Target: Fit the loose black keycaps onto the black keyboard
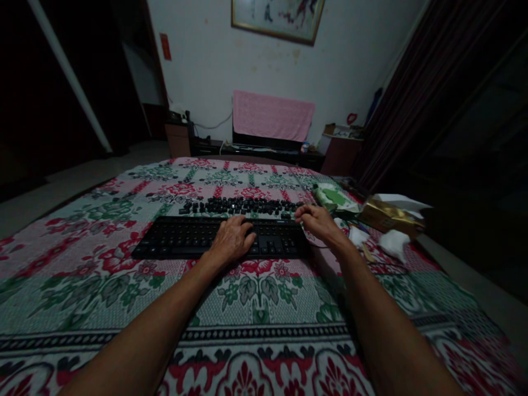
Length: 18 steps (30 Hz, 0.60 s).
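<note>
A black keyboard (177, 237) lies across the patterned bedspread in front of me. My left hand (231, 237) rests flat on its middle, with the thumb apart from the fingers. Just behind the keyboard is a long heap of small loose black keycaps (243, 205). Over the keyboard's far right corner, by the heap's right end, my right hand (314, 221) has its fingers curled together; whatever may be between the fingertips is too small to make out. Dim light hides which keys sit on the board.
To the right lie a green and white packet (335, 197), a gold box (390, 215) with white paper sticking out, and crumpled white tissues (394, 243). A thin cable runs near the right wrist. Beyond the bed, a pink towel (272, 115) covers something on a low stand.
</note>
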{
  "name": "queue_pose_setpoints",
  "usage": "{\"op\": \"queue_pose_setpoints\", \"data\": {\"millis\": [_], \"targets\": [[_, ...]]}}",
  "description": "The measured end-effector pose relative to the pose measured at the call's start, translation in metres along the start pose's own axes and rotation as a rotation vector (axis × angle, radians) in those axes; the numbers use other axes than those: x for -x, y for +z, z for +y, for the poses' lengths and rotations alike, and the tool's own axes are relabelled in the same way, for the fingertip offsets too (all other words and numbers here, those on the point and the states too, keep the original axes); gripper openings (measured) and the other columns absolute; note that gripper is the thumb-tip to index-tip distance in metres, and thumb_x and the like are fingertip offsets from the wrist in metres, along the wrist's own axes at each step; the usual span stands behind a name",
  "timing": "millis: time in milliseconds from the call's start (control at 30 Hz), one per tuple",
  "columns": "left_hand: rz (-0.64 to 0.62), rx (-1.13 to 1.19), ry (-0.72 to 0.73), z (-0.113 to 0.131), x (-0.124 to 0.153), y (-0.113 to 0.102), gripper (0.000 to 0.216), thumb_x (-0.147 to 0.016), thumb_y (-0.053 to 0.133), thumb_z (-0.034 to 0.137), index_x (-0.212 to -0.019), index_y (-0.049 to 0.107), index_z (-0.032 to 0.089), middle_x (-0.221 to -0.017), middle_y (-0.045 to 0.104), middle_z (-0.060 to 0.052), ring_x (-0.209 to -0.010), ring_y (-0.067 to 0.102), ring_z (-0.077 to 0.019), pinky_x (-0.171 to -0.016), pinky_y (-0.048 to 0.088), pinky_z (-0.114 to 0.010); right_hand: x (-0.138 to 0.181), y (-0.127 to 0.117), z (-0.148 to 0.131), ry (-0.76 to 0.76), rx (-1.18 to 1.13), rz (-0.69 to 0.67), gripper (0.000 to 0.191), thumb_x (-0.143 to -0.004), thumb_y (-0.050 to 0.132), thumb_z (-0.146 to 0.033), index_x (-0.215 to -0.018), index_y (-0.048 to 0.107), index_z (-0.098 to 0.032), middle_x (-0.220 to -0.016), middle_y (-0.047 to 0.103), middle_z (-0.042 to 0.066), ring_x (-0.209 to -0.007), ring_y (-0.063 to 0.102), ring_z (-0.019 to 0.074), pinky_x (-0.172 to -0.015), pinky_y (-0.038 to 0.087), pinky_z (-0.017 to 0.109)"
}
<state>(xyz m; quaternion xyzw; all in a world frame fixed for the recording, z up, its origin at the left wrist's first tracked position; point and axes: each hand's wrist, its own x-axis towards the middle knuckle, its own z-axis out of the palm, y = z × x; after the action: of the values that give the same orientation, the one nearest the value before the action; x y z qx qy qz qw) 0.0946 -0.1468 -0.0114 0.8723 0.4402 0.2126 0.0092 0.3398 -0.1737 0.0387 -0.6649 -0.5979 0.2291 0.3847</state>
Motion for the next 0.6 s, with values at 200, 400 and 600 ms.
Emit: {"op": "queue_pose_setpoints", "data": {"millis": [200, 400, 600], "targets": [[0.003, -0.015, 0.007, 0.0, 0.0, 0.0, 0.034, -0.086, 0.043, 0.038, -0.109, 0.062, 0.02, -0.119, 0.054, -0.009, -0.111, 0.048, -0.0227, -0.095, 0.038, -0.037, 0.008, -0.017, 0.013, -0.019, 0.234, -0.411, 0.022, -0.062, 0.065, -0.029, -0.08, 0.065, -0.016, -0.074, 0.065, 0.001, -0.066, 0.057, 0.0135, -0.062, 0.044, 0.024], [-0.005, -0.003, -0.002, 0.0, 0.0, 0.0, 0.033, -0.086, 0.044, 0.037, -0.108, 0.062, 0.02, -0.121, 0.053, -0.008, -0.112, 0.047, -0.0228, -0.096, 0.038, -0.038, 0.013, -0.012, 0.007, 0.074, 0.299, -0.446, 0.014, -0.06, 0.066, -0.02, -0.074, 0.067, -0.017, -0.066, 0.064, 0.0, -0.059, 0.055, 0.0125, -0.054, 0.043, 0.023], [0.003, -0.003, 0.002, 0.0, 0.0, 0.001, 0.033, -0.086, 0.044, 0.037, -0.108, 0.062, 0.021, -0.121, 0.053, -0.008, -0.112, 0.047, -0.0228, -0.096, 0.037, -0.038, 0.015, -0.008, 0.001, 0.061, 0.364, -0.479, 0.011, -0.06, 0.061, -0.017, -0.07, 0.064, -0.017, -0.063, 0.062, 0.0, -0.056, 0.053, 0.0114, -0.052, 0.042, 0.022]]}}
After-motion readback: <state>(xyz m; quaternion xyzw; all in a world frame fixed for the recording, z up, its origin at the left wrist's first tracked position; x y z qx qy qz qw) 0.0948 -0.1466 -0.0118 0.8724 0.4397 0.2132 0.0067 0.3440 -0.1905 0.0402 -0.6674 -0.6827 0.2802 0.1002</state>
